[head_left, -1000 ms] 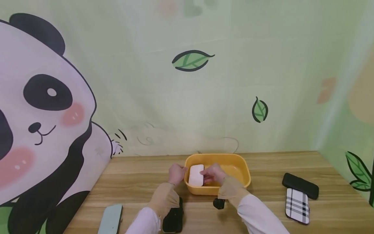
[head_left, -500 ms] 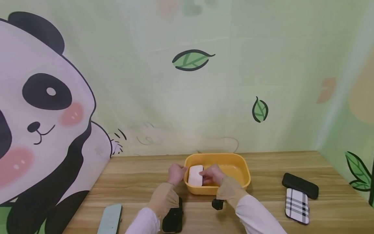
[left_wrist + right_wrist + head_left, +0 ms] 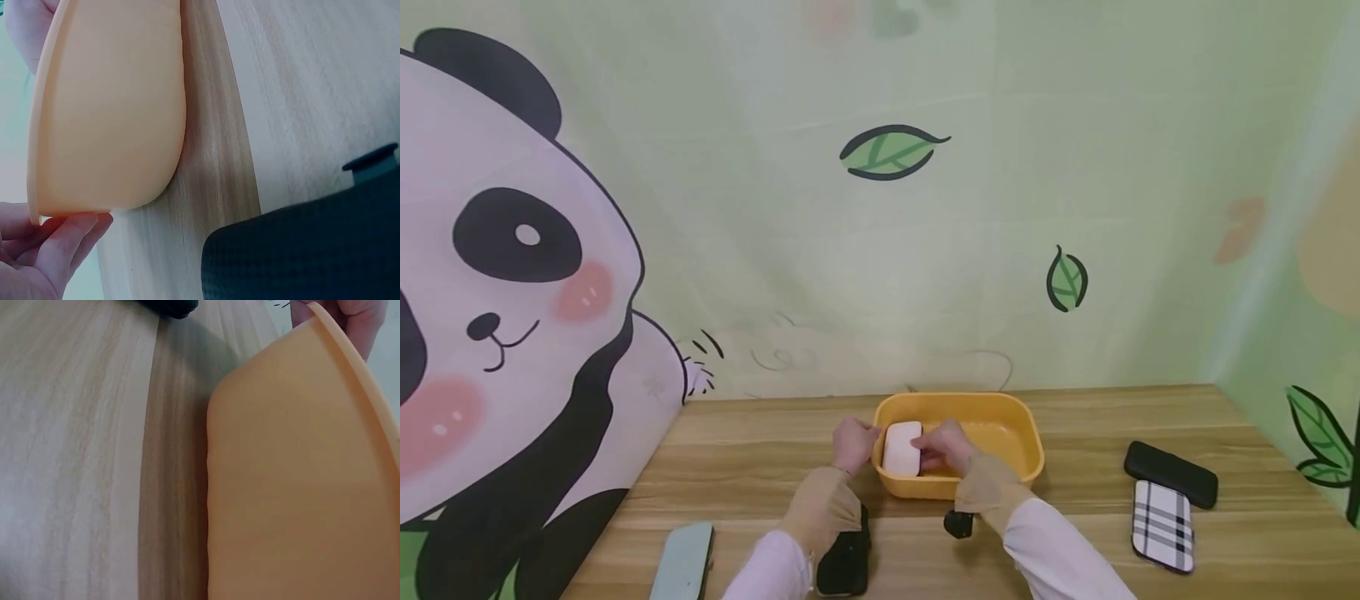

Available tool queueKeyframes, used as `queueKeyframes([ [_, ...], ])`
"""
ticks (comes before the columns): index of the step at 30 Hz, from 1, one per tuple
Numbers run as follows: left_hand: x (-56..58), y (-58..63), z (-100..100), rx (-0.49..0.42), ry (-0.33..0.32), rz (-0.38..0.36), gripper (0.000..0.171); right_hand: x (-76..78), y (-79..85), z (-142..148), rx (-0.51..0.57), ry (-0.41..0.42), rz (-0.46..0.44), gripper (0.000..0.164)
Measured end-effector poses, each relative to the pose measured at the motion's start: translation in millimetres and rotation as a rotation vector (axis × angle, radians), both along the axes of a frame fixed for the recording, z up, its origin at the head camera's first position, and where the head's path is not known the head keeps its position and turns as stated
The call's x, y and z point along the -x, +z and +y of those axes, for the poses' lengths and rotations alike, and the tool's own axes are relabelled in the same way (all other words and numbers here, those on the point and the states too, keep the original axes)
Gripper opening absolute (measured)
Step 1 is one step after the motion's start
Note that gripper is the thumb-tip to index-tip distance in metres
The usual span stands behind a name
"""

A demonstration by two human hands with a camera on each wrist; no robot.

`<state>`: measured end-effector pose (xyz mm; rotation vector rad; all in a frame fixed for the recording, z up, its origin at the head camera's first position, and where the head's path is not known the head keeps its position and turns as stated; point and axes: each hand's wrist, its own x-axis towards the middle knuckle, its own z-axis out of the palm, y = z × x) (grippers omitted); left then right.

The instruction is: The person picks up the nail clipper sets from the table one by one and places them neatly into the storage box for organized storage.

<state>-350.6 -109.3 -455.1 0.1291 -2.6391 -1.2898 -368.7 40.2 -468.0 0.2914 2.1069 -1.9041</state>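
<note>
A yellow plastic basin [image 3: 962,487] stands on the table against the backdrop. My left hand [image 3: 853,446] pinches its left rim, thumb and fingers either side of the edge; the left wrist view shows these fingers [image 3: 62,247] at the basin's corner. Inside the basin, a white phone-shaped slab [image 3: 902,450] with rounded corners leans near the left wall. My right hand [image 3: 949,444] reaches over the front rim and grips the slab's right edge, thumb on its face. The basin's outer wall [image 3: 300,469] hides most of that hand from the right wrist view.
A black phone [image 3: 844,562] lies under my left forearm, and a mint-green flat case [image 3: 682,562] lies farther left. On the right, a plaid phone case [image 3: 1162,525] sits beside a black one [image 3: 1172,475]. A panda backdrop [image 3: 955,275] rises behind the wooden table [image 3: 760,450].
</note>
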Motion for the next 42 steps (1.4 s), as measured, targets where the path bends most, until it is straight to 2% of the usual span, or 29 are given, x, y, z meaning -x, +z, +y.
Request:
queueKeyframes([
  [1, -3.1, 4.9, 1.7, 0.009, 0.009, -0.025, 0.016, -0.8, 1.4, -0.6, 0.0, -0.005, -0.001, 0.019],
  [3, -4.0, 4.6, 1.7, 0.011, 0.012, -0.023, 0.016, -0.3, 0.6, -1.6, -0.01, -0.009, 0.005, 0.019],
  [8, -4.3, 4.7, 1.4, 0.012, 0.009, -0.031, 0.018, 2.2, -0.5, -1.3, -0.121, -0.026, 0.024, 0.017],
  [12, 0.9, 0.5, 0.6, 0.008, 0.011, -0.044, 0.018, 3.7, -0.8, 1.0, -0.198, -0.025, 0.026, 0.016],
  [14, 13.5, -13.2, -2.7, 0.012, 0.008, -0.048, 0.019, 3.3, -0.3, 2.0, -0.204, -0.021, 0.026, 0.016],
  [16, 36.9, -41.5, -8.3, 0.033, 0.012, -0.019, 0.018, 3.2, -0.3, 2.8, -0.197, -0.018, 0.027, 0.016],
  [19, 76.9, -92.2, -18.5, 0.073, 0.012, 0.025, 0.021, 2.4, 0.4, 3.7, -0.194, -0.018, 0.037, 0.015],
  [21, 93.5, -112.9, -24.4, 0.073, -0.008, 0.032, 0.024, 2.3, 0.7, 4.1, -0.198, -0.019, 0.039, 0.014],
  [22, 96.3, -117.1, -25.9, 0.07, -0.014, 0.039, 0.025, 2.1, 1.0, 4.3, -0.204, -0.017, 0.042, 0.013],
  [23, 94.6, -114.6, -26.1, 0.061, -0.022, 0.03, 0.026, 1.9, 1.3, 4.4, -0.208, -0.015, 0.044, 0.013],
  [24, 91.9, -113.4, -26.9, 0.056, -0.039, 0.057, 0.026, 1.8, 1.6, 4.5, -0.215, -0.012, 0.046, 0.013],
  [26, 80.7, -97.0, -24.1, 0.035, -0.035, 0.024, 0.025, 1.4, 2.1, 4.3, -0.23, -0.008, 0.043, 0.013],
  [27, 77.2, -92.5, -22.7, 0.035, -0.029, 0.018, 0.023, 1.3, 2.6, 4.1, -0.239, -0.007, 0.039, 0.013],
  [28, 72.9, -89.5, -20.9, 0.051, -0.013, 0.016, 0.02, 0.9, 3.0, 3.7, -0.247, -0.005, 0.037, 0.014],
  [29, 76.6, -94.4, -22.4, 0.063, -0.018, 0.031, 0.02, 0.6, 3.4, 3.2, -0.257, -0.002, 0.039, 0.013],
  [30, 85.5, -105.9, -24.5, 0.083, -0.014, 0.046, 0.02, 0.2, 4.0, 2.9, -0.268, 0.001, 0.043, 0.013],
  [31, 96.3, -116.5, -26.3, 0.097, -0.003, 0.015, 0.019, -0.3, 4.8, 2.5, -0.278, 0.004, 0.046, 0.013],
  [32, 111.4, -135.9, -30.9, 0.104, -0.01, 0.029, 0.021, -1.0, 5.8, 2.1, -0.288, 0.008, 0.051, 0.012],
  [35, 168.5, -205.5, -46.7, 0.123, -0.01, 0.09, 0.026, -3.6, 9.3, 1.5, -0.325, 0.021, 0.079, 0.01],
  [37, 195.4, -237.8, -53.8, 0.1, -0.004, 0.084, 0.027, -5.2, 11.0, 1.2, -0.351, 0.032, 0.094, 0.009],
  [38, 203.2, -247.8, -56.1, 0.094, -0.003, 0.088, 0.028, -5.8, 11.2, 1.3, -0.363, 0.038, 0.105, 0.009],
  [39, 206.6, -252.0, -56.9, 0.101, 0.003, 0.091, 0.028, -6.1, 11.3, 1.4, -0.373, 0.041, 0.11, 0.009],
  [40, 203.6, -247.7, -55.8, 0.101, -0.001, 0.088, 0.028, -6.2, 11.3, 2.0, -0.381, 0.043, 0.114, 0.009],
  [41, 195.8, -236.3, -52.9, 0.103, 0.001, 0.061, 0.027, -6.1, 11.0, 2.6, -0.386, 0.045, 0.116, 0.009],
  [42, 171.8, -209.5, -47.6, 0.112, -0.004, 0.055, 0.025, -5.9, 10.4, 3.3, -0.386, 0.043, 0.112, 0.009],
])
